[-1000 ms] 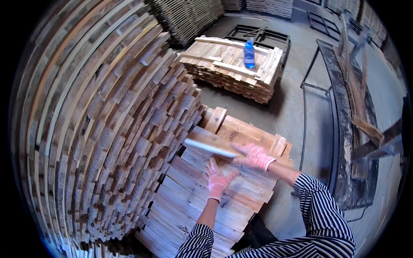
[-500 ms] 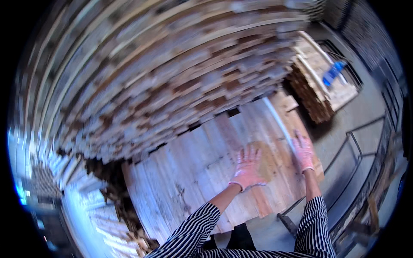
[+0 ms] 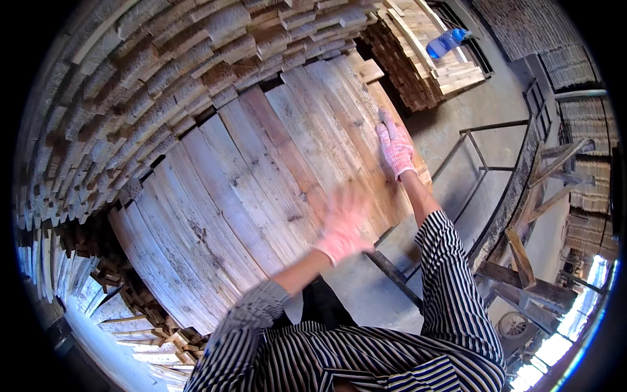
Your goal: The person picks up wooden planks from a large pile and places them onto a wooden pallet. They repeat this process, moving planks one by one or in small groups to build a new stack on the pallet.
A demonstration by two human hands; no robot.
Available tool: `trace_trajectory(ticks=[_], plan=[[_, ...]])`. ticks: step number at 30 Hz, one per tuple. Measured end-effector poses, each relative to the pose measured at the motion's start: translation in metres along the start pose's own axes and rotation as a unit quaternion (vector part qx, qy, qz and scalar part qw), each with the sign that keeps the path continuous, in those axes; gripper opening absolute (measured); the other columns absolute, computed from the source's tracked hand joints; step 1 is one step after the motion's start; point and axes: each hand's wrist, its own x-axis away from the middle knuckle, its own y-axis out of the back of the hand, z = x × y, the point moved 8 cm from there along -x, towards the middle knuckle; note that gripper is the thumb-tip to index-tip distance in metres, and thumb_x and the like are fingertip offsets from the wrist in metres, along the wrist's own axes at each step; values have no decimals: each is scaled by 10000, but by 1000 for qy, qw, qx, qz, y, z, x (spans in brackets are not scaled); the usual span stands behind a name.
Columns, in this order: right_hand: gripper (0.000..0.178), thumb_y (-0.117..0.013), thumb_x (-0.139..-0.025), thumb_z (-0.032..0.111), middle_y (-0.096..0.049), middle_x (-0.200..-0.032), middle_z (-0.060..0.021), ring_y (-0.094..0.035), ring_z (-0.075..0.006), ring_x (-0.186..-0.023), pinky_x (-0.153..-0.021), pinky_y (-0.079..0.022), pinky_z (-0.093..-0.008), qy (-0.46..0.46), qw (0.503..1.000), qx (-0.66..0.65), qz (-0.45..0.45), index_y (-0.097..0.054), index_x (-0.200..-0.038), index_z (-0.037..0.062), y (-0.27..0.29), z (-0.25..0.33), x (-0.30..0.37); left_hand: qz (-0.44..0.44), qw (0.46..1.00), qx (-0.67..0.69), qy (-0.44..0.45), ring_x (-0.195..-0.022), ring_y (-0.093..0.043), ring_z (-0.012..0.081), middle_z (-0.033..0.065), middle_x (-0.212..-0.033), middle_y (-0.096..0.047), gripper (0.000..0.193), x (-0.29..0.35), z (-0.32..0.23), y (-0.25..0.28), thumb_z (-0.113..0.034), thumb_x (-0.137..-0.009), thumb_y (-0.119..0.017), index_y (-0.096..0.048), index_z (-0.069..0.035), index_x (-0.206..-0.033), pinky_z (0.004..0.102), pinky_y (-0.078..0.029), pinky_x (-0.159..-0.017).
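A layer of wooden planks (image 3: 241, 176) lies side by side in front of me, their far ends meeting a tall stack of boards. My left hand (image 3: 346, 222), in a pink glove, is over the near ends of the planks on the right. Motion smears its fingers, but they look spread, with nothing seen in them. My right hand (image 3: 396, 145), also gloved in pink, rests along the planks at the right edge of the layer. Its fingers are stretched out and point away from me. Beside it, a short plank end (image 3: 369, 70) sticks out farther back.
A high stack of boards (image 3: 196, 72) rises at the far left. A smaller wood pile (image 3: 418, 46) with a blue bottle (image 3: 447, 42) on top stands at the far right. A metal frame (image 3: 480, 147) stands on the floor at right; scrap wood (image 3: 179, 340) lies at lower left.
The view has turned right, so the planks and stack sit farther left and the picture is sharper. My left hand has shifted toward the planks' near ends; the right stays at the right edge.
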Motion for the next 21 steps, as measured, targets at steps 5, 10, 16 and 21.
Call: trace_trajectory(ticks=[5, 10, 16, 21], plan=[[544, -444, -1036, 461, -612, -1263, -201, -585, -381, -1195, -1018, -455, -485, 13, 1000, -24, -13, -400, -1562, 329, 0, 25, 4, -210, 968, -125, -57, -1544, -189, 392, 194, -1628, -285, 1022, -16, -7, -103, -384, -731, -783, -306, -108, -1591, 586, -136, -1251], [537, -481, -1034, 378, -601, -1342, -213, -576, -386, -1232, -1050, -447, -464, 62, 995, -33, -65, -436, -1550, 236, 12, 24, 6, -78, 992, 41, -85, -1548, -170, 408, 219, -1635, -273, 1067, -9, 4, -54, -386, -748, -793, -245, -82, -1612, 580, -120, -1255], [542, -410, -1083, 279, -440, -1570, -181, -402, -281, -1453, -1207, -304, -375, 52, 976, -198, 76, -407, -1522, -40, -8, 72, 28, -118, 970, 210, -31, -1533, -209, 435, 240, -1639, -270, 1017, 38, 71, -11, -483, -786, -770, -305, -58, -1584, 553, -134, -1261], [631, -361, -1100, 405, -332, -1648, -162, -313, -328, -1513, -1240, -246, -383, 135, 990, -35, 21, -287, -1603, 30, -18, 20, 2, -423, 872, 173, 178, -1465, -340, 448, 251, -1544, -424, 905, 186, 180, 23, -420, -784, -779, -414, -51, -1525, 503, -227, -1243]])
